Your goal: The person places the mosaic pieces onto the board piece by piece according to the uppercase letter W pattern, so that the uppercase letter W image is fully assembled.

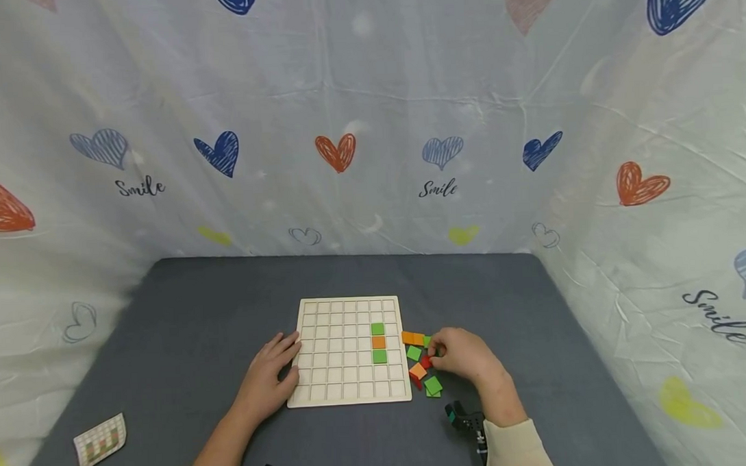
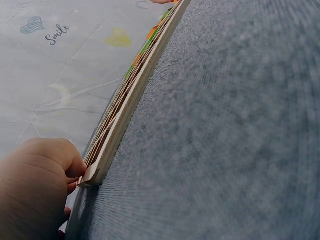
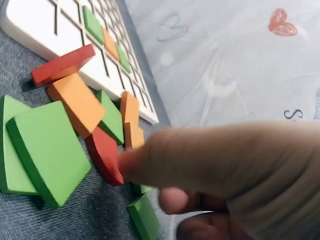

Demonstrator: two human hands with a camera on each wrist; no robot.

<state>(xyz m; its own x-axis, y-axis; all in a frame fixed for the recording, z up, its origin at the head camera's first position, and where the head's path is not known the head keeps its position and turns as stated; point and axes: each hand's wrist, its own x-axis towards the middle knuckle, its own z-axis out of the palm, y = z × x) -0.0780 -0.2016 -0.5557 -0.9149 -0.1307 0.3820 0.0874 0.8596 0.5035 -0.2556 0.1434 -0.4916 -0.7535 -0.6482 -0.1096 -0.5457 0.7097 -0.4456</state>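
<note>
I've got the left hand [image 1: 267, 384], fingers spread, touching the board [image 1: 335, 377] on the counter [image 1: 227, 293]. Three tiles [image 1: 379, 342] sit in it, loose tiles [image 1: 432, 384] just right. The right hand [image 1: 466, 356] is at a red tile [image 3: 103, 154], can't tell if pinching.

Board [image 1: 335, 373], pale wood, gridded into square cells; lies flat, left hand [image 1: 268, 377] resting on its left edge; second column from the right holds upper green tile [image 1: 378, 329], middle orange tile [image 1: 379, 342] and lower green tile [image 1: 380, 357] in adjacent cells; loose tiles cluster beside the right edge; two green tiles [image 1: 433, 384] overlap, nearest the person; tilted orange tile [image 1: 417, 370] lies between two red tiles [image 3: 106, 156]; right hand [image 1: 460, 351] has its thumb at one red tile, grip not determinable.
</note>
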